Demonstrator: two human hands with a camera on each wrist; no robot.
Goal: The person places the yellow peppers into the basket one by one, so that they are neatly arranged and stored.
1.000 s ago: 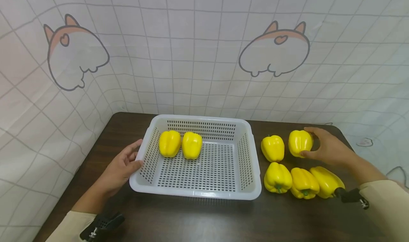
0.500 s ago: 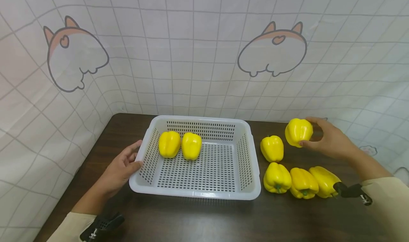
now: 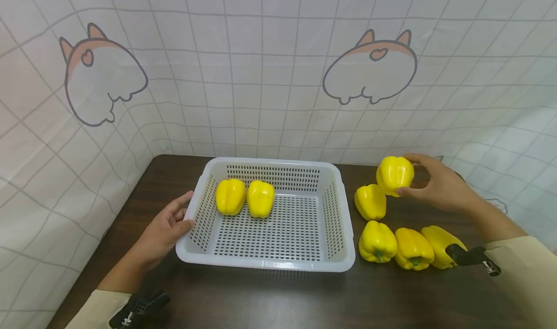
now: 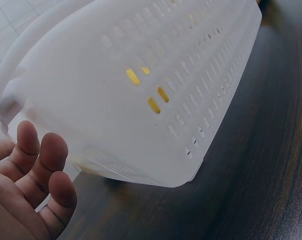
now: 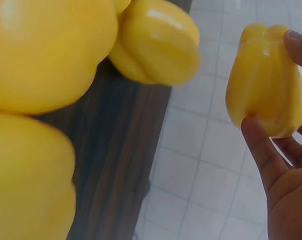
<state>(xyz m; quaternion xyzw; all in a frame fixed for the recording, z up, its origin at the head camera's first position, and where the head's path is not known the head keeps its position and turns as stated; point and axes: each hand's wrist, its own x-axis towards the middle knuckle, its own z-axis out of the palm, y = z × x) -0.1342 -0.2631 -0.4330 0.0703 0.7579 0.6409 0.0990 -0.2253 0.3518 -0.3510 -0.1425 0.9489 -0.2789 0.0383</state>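
A white perforated plastic basket (image 3: 278,263) stands on the dark table, two yellow bell peppers (image 3: 230,197) side by side in its left part. My left hand (image 3: 163,230) holds the basket's left rim, thumb on the rim and fingers curled by the outer wall (image 4: 96,100). In my right hand (image 3: 441,186) a yellow bell pepper (image 3: 395,176) is gripped between thumb and fingers, raised above the table behind the other peppers. The right wrist view shows the fingers around this held pepper (image 5: 266,80), its top end near the thumb.
Right of the basket, one pepper (image 3: 370,202) lies behind a front row of a pepper (image 3: 377,242), another pepper (image 3: 414,249) and a third pepper (image 3: 439,246). A white grid-patterned curtain (image 3: 278,78) hangs behind the dark wooden table (image 3: 278,300).
My right hand has lifted the bell pepper off the table and carried it a little left, toward the basket. The left hand and the basket have stayed in place.
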